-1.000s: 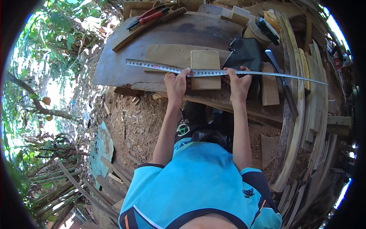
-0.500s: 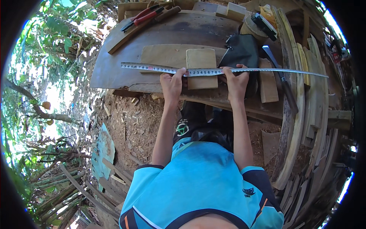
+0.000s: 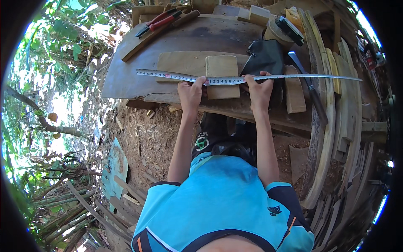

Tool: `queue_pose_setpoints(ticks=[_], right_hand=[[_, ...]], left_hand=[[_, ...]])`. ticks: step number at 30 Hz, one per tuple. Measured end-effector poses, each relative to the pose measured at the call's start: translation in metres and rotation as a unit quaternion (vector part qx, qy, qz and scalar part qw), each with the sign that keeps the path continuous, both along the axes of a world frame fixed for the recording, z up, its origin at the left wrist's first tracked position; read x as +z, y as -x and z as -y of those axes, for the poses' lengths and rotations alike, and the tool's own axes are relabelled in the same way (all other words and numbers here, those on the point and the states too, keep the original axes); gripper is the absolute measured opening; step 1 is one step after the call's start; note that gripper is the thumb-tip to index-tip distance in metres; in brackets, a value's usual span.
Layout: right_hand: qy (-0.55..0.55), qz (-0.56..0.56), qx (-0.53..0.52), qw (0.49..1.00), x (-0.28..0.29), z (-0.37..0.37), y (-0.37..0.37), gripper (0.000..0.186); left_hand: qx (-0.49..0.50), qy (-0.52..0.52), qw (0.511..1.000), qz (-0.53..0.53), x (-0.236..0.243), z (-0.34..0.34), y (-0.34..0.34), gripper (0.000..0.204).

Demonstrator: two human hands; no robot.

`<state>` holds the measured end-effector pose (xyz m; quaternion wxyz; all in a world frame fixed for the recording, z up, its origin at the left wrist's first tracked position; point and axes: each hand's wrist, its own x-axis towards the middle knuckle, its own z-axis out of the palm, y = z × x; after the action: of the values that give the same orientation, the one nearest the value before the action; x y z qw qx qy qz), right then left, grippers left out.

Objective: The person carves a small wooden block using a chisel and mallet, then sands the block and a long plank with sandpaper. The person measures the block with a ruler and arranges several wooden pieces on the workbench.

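A white tape measure blade (image 3: 226,81) stretches sideways across a squarish wooden block (image 3: 221,65), with both ends running well beyond the block. My left hand (image 3: 190,95) pinches the blade just off the block's left edge, thumb on top. At the right edge, my right hand (image 3: 260,93) is closed on the same blade. Under the block lies a longer flat board (image 3: 180,61) with a curved outline, on the wooden workbench (image 3: 121,86). Whether the blade presses flat on the block, I cannot tell.
Red-handled pliers (image 3: 166,21) rest by a wooden bar (image 3: 138,48) at the bench's far left. A dark cloth-like piece (image 3: 265,56), a small wood block (image 3: 295,94) and a dark-handled blade tool (image 3: 317,105) lie right. Long wood strips (image 3: 325,138) stand beyond. Wood chips litter the ground.
Both hands keep their hold on the tape measure at the block. The view has shifted slightly, so the bench's left part sits a little farther right and lower.
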<state>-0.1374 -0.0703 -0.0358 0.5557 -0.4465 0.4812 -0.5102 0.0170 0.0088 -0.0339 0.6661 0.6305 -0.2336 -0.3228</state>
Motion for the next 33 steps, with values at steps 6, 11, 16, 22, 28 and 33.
queue_pose_setpoints(ticks=[6, 11, 16, 22, 28, 33], right_hand=[[0.051, 0.011, -0.043, 0.998, 0.008, -0.007, -0.004, 0.040], [0.139, 0.067, 0.002, 0.988, 0.038, -0.031, 0.001, 0.034], [0.075, 0.219, 0.046, 0.972, 0.054, -0.050, 0.018, 0.019], [0.068, 0.264, 0.034, 0.962, 0.062, -0.049, 0.038, 0.009], [0.110, 0.209, -0.055, 0.970, 0.071, -0.044, 0.049, 0.006], [0.085, 0.256, -0.017, 0.963, 0.073, -0.044, 0.057, 0.014]], left_hand=[[-0.006, -0.017, 1.000, -0.024, 0.002, -0.001, 0.000, 0.019], [-0.033, 0.037, 0.993, -0.108, 0.010, -0.010, -0.002, 0.019], [-0.086, 0.119, 0.970, -0.192, 0.029, -0.013, 0.002, 0.013], [-0.022, 0.058, 0.997, 0.034, 0.005, 0.000, 0.021, 0.052], [-0.036, -0.131, 0.891, 0.433, 0.006, 0.010, 0.055, 0.072], [-0.071, -0.270, 0.829, 0.484, 0.031, 0.011, 0.066, 0.082]])
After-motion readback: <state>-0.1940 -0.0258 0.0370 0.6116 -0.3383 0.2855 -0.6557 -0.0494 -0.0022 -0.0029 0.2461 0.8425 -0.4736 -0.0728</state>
